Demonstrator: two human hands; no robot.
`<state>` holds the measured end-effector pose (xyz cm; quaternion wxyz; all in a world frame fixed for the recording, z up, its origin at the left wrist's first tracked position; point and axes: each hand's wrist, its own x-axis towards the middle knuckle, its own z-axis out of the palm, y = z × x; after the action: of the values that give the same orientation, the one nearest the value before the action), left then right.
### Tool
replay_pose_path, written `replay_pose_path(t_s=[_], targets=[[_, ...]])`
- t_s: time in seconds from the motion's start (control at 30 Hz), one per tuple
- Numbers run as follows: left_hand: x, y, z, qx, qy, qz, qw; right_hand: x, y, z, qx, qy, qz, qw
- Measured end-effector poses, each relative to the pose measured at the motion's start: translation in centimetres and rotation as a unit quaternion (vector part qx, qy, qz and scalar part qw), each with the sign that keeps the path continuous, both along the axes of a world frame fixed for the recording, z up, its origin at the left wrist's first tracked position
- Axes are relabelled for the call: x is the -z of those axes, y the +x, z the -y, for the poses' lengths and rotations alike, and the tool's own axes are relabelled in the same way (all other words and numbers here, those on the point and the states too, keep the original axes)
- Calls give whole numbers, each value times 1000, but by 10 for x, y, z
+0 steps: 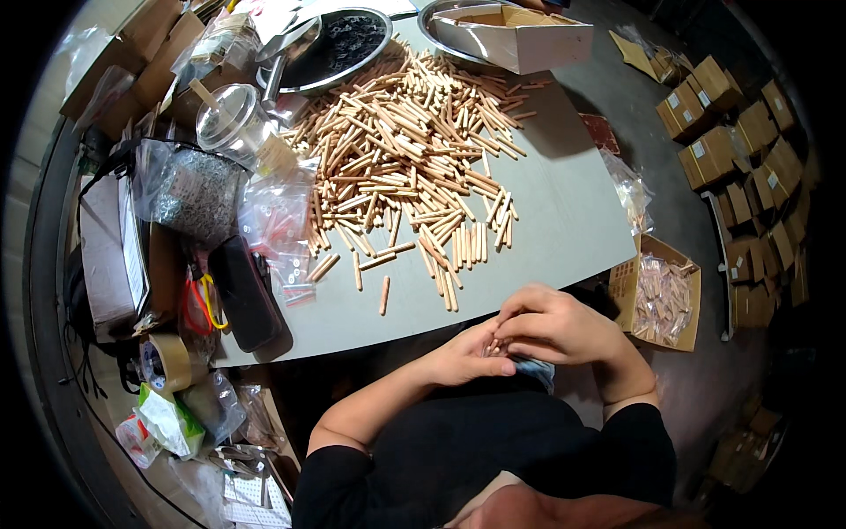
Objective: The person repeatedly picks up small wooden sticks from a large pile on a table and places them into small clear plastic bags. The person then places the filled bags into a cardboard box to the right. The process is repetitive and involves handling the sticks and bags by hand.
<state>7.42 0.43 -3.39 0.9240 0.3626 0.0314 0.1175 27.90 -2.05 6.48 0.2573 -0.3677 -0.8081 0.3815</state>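
Note:
My two hands meet just off the table's front edge, close to my body. My left hand (471, 354) is closed around a small clear plastic bag (495, 349), in which the ends of wooden dowels seem to show. Curled over the top of it, the fingers of my right hand (560, 323) pinch at the bag; their tips are partly hidden. Beyond my hands, a big heap of short pale wooden dowels (388, 132) covers the middle of the grey table (564, 194). A few short rows and a single dowel (384, 295) lie nearest to me.
Left on the table are a dark phone (244, 295), scissors (205, 302), a tape roll (166, 362), clear bags (278, 225) and a lidded plastic cup (231, 121). Metal basins (384, 53) and a white box (533, 44) stand behind. To the right, a carton (693, 324) holds filled bags; stacked cartons (705, 159) stand beyond.

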Motion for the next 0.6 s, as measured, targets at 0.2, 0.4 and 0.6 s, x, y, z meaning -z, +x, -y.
replay_pose_path(t_s=[0.2, 0.4, 0.6], targets=[[-8, -7, 3, -137, 218, -80, 963, 7, -13, 8, 59, 103, -6, 993], [-38, -15, -3, -379, 492, -103, 777, 10, -12, 16, 129, 96, -40, 986], [-39, -19, -1, -398, 563, -123, 714, 13, -22, 10, 143, 86, -11, 986]])
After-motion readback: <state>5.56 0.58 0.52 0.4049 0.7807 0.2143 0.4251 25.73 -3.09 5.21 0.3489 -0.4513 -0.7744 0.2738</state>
